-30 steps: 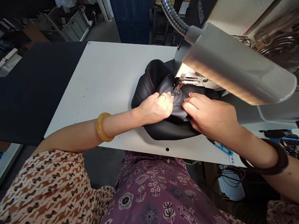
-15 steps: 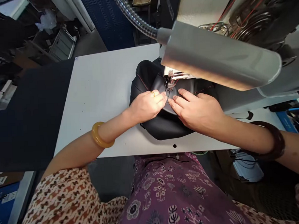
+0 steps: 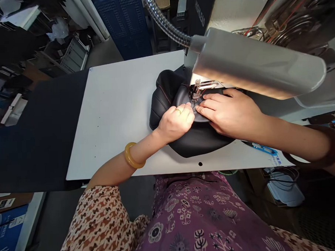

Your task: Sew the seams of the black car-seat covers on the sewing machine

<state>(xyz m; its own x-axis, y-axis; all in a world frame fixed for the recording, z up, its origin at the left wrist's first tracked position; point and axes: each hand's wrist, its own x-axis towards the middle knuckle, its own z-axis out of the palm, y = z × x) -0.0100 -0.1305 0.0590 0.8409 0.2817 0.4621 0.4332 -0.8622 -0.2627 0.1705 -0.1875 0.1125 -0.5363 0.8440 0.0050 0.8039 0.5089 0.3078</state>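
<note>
A black leather cover (image 3: 166,94) with red stitching lies on the white sewing table (image 3: 119,105), partly under the presser foot (image 3: 195,94) of the sewing machine (image 3: 290,9). My left hand (image 3: 177,121), with a ring and a yellow bangle on the wrist, is curled and pinches the leather just left of the foot. My right hand (image 3: 230,113) lies on the leather right of the foot, its fingers together and pressing the material down toward the needle.
A grey lamp head (image 3: 256,68) on a flexible neck hangs over the work and hides part of the machine bed. A black panel (image 3: 37,135) adjoins the table on the left. A blue snipper (image 3: 264,149) lies at the table's right front. Crates and shelves stand behind.
Both hands stay on the leather by the presser foot. They have shifted a little nearer the needle, and my right hand now lies further over the material.
</note>
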